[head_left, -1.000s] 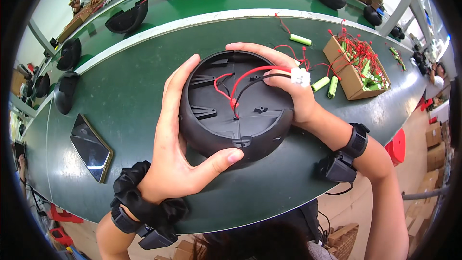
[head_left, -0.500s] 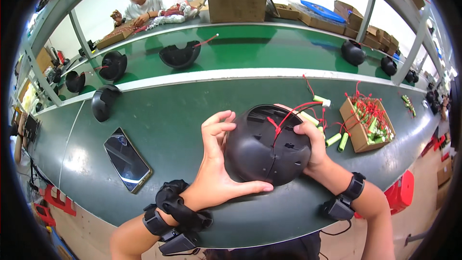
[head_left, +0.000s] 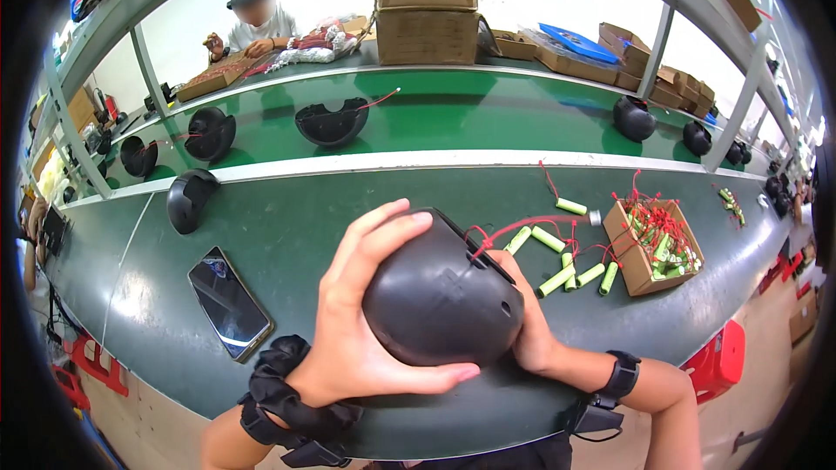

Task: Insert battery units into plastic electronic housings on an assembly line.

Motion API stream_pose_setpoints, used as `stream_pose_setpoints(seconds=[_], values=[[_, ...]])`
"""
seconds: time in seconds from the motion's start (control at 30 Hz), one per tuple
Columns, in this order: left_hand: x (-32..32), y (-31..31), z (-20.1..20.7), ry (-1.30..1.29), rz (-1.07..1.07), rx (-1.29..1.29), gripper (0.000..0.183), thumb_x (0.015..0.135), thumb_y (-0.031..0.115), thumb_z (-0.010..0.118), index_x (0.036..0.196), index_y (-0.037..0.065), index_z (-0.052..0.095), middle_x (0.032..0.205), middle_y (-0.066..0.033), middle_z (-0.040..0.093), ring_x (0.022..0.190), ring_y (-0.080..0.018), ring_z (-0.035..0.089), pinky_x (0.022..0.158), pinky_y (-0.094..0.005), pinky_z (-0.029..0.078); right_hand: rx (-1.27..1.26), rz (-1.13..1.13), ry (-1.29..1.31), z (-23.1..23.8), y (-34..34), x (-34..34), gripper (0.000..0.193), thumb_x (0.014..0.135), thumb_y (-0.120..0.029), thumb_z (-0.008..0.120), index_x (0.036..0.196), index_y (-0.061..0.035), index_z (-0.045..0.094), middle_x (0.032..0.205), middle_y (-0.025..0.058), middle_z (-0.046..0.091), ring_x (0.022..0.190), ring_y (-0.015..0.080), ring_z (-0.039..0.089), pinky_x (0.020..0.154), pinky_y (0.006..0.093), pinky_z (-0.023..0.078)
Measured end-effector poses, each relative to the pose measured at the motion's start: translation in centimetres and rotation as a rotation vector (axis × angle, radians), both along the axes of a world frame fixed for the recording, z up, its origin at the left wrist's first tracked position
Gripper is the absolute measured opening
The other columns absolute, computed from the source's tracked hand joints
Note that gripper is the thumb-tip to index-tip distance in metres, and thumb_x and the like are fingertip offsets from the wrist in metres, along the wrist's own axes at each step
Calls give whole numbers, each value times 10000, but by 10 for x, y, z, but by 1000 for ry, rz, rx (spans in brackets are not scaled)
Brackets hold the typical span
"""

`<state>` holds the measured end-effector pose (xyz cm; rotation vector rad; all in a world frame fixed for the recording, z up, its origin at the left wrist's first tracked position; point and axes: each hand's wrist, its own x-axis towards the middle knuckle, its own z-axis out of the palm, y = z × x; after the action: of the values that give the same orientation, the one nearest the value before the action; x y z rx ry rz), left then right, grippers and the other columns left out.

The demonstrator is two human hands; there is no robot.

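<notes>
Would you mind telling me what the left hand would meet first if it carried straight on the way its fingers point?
The left hand already wraps the black dome shell. Past that, probably bare green bench, then the white strip; depth is unclear.

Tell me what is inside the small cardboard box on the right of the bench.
The cardboard box holds green cylindrical cells tangled with red wires. Whatever lies beneath that top layer is covered.
</notes>
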<state>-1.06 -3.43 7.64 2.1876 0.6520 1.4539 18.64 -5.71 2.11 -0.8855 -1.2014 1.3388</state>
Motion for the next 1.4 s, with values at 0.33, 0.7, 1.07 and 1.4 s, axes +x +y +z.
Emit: stream_pose_setpoints(seconds=[0.33, 0.7, 1.07, 1.4], values=[[-22, 10, 13, 227, -160, -348, 919, 494, 282, 871, 1280, 14, 478, 1152, -126, 558, 1059, -210, 567, 944, -324, 425, 396, 359, -674, 12, 20, 29, 629, 934, -541, 367, 1160, 13, 559, 1187, 184, 526, 1191, 335, 396, 1035, 440, 273], [-17, 11, 13, 136, -162, -345, 824, 519, 288, 870, 1219, 19, 528, 1141, -152, 576, 1044, -266, 600, 928, -352, 453, 1198, -15, -818, 82, 12, -4, 475, 811, -280, 600, 1133, 69, 595, 1163, 228, 579, 1050, 362, 577, 891, 444, 470], [-18, 4, 22, 226, -104, -296, 908, 469, 258, 901, 1243, 2, 503, 1147, -156, 544, 1076, -288, 543, 937, -362, 419, 1269, -99, -771, 63, 22, -19, 422, 639, -201, 657, 988, 37, 666, 972, 172, 632, 822, 319, 623, 692, 381, 499], [-15, 4, 26, 255, -86, -319, 880, 481, 230, 889, 1241, 10, 505, 1154, -159, 526, 1080, -292, 537, 947, -365, 415, 1251, -97, -703, 61, 30, -18, 404, 618, -177, 660, 977, 8, 669, 953, 152, 627, 835, 304, 616, 703, 371, 478]])
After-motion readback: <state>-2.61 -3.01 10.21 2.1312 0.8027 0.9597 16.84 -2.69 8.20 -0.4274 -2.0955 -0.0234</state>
